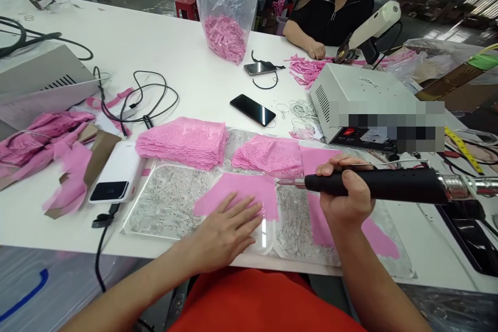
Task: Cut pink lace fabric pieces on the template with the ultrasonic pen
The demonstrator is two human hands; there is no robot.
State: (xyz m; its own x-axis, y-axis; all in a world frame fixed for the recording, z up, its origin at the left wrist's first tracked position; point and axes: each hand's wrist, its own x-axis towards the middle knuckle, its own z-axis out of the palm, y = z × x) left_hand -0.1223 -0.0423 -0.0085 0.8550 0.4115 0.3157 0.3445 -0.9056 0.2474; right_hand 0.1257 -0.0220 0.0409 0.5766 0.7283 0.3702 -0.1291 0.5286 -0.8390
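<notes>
My left hand [229,231] lies flat on a pink fabric piece [241,187], fingers spread. This piece rests on a grey mottled mat with a clear cover [163,207]. In my right hand [350,192] is a black handheld tool with a slim metal tip [392,185], held level. The tip points left, over or near the right edge of the fabric; contact cannot be told. Behind lie a tall stack of pink lace pieces [182,142] and a smaller lace stack [266,155]. More plain pink fabric [321,223] lies beneath and beside my right forearm.
A white power bank [119,171] with a cable stands left, beside pink scraps [72,166]. Farther back are a black phone [252,110], a grey control box [358,93] and a clear bag of pink strips [225,36]. Another person's hand [317,50] rests across the table.
</notes>
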